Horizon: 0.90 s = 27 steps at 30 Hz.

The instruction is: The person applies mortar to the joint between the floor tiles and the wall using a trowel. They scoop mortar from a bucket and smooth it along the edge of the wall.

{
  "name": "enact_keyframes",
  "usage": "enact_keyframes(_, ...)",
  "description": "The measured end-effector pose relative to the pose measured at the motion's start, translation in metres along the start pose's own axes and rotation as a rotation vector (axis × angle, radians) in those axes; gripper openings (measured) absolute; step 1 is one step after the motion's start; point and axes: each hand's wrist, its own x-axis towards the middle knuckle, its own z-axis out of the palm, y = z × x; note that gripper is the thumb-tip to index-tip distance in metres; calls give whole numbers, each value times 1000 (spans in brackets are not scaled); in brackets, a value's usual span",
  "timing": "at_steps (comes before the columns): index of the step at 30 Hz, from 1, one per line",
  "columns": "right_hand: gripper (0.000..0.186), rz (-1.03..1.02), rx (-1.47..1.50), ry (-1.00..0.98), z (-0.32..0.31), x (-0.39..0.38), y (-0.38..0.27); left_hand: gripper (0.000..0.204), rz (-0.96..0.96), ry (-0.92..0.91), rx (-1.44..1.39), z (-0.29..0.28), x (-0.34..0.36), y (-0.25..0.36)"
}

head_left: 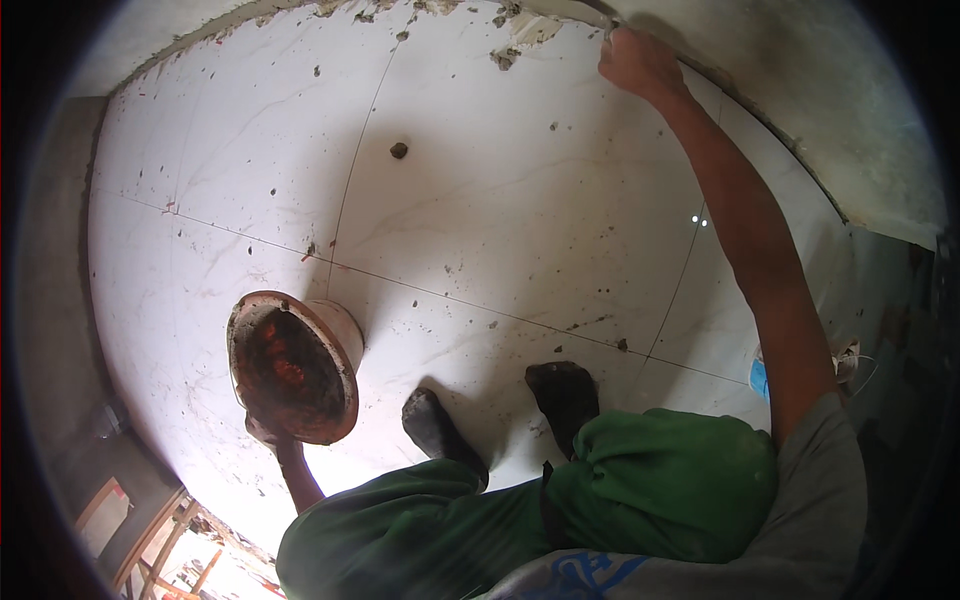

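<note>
My left hand (pixel 264 430) is closed on the near rim of a bucket (pixel 340 335), which is tilted with its mouth facing me. Grey residue coats its inside, with a reddish patch at the bottom. At the far right my right arm stretches out to the base of the wall. There my right hand (pixel 637 62) is closed, and a small part of what it grips shows at its far side, too little to name. Beside it, crumbs of mortar (pixel 503 58) lie along the far edge of the white tiled floor (pixel 480 200).
A dark lump (pixel 399 150) and scattered debris lie on the tiles. Bare walls (pixel 850 110) border the floor. My dark-socked feet (pixel 562 395) stand in front of me. At the right is a blue and white item (pixel 759 376); wooden frames (pixel 155 545) stand at the lower left.
</note>
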Motion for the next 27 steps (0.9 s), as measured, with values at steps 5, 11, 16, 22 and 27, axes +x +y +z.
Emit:
enact_keyframes(5, 31, 80, 7, 1, -8, -18, -7, 57, 331, -168, 142, -28, 38, -57)
enact_keyframes(11, 25, 14, -18, -73, 19, 9, -46, 54, 309, -99, 34, -15, 43, -76)
enact_keyframes(16, 36, 62, 147, 0, 42, -3, -47, 52, 230, -117, 85, -75, 79, -87)
enact_keyframes(22, 31, 176, 76, 111, 27, -60, 12, 58, 258, -113, 65, -34, 48, -62)
enact_keyframes(27, 36, 159, 22, -35, 23, -48, 37, 61, 83, -7, 51, -12, 13, -20)
